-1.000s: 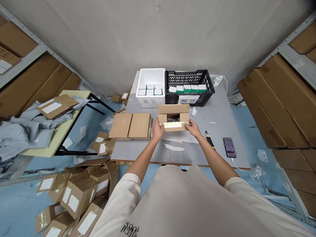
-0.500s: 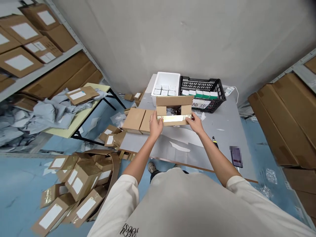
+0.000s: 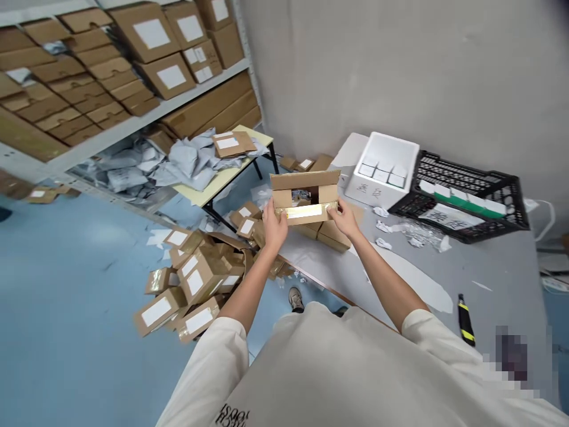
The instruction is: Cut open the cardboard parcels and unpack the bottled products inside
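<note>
Between both hands I hold up an opened cardboard box (image 3: pixel 306 179), its flaps raised and a white label with clear tape along its near side. My left hand (image 3: pixel 274 226) grips its left end, thumb on the front face. At the right end, my right hand (image 3: pixel 345 218) pinches the corner, thumb against the tape. Something inside shows through the opening, too small to name. Below the held box, closed brown boxes (image 3: pixel 333 235) lie on the grey table (image 3: pixel 502 261), partly covered by my hand and the box.
A white foam box (image 3: pixel 382 193) and a black crate (image 3: pixel 502 190), both holding small boxes, stand at the table's back. A utility knife (image 3: pixel 465 320) lies at the right. Parcels (image 3: pixel 200 279) are piled on the floor, left. Beyond are a yellow table (image 3: pixel 211 188) and a shelf (image 3: pixel 146 118).
My view has turned left, so the table and crates now appear farther right and more shelving shows. The opened box has swung left with both hands still on it.
</note>
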`<action>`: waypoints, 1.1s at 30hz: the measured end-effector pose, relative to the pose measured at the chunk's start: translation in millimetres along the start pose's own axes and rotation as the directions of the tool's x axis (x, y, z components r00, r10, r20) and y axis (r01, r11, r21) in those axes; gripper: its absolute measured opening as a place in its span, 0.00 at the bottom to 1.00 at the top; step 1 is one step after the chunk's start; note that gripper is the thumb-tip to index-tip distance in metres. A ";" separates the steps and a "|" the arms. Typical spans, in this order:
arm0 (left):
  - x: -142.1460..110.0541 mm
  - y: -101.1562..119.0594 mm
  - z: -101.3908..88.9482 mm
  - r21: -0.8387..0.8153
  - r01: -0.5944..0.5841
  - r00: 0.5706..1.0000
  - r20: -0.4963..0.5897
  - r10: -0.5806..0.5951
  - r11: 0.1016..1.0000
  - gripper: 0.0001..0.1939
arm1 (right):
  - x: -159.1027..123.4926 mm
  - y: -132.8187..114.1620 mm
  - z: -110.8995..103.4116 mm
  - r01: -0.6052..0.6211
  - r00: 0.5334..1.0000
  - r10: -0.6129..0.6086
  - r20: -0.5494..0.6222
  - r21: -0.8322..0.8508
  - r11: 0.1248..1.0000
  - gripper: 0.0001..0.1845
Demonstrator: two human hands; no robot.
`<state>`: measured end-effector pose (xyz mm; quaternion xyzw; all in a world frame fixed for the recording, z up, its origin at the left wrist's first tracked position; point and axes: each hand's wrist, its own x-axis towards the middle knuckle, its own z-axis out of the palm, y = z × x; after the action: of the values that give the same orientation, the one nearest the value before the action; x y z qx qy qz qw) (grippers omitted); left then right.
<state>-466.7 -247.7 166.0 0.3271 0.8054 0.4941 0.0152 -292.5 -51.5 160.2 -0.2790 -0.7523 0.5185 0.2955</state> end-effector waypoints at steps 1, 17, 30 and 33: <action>3.5 -14.8 -12.2 0.008 0.025 0.999 -0.024 -0.025 1.000 0.32 | 8.7 0.8 22.5 0.010 1.000 -0.010 0.028 0.012 1.000 0.37; 16.7 -163.4 -42.7 0.145 0.327 0.944 -0.010 -0.329 0.934 0.42 | 83.7 78.3 175.6 -0.048 0.981 0.085 0.176 -0.205 0.978 0.36; 7.9 -75.8 82.2 0.002 0.046 0.917 0.396 -0.043 0.999 0.27 | 29.4 121.5 13.0 -0.208 0.969 0.245 0.031 -0.434 0.877 0.25; -13.7 -48.9 123.6 -0.034 -0.045 0.838 0.543 0.056 0.998 0.25 | 4.4 135.2 -31.1 -0.261 0.944 0.330 0.016 -0.577 0.774 0.27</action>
<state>-438.0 -172.5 59.3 0.4746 0.7542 0.3894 0.2331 -257.3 12.3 42.0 -0.4382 -0.8347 0.3263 0.0694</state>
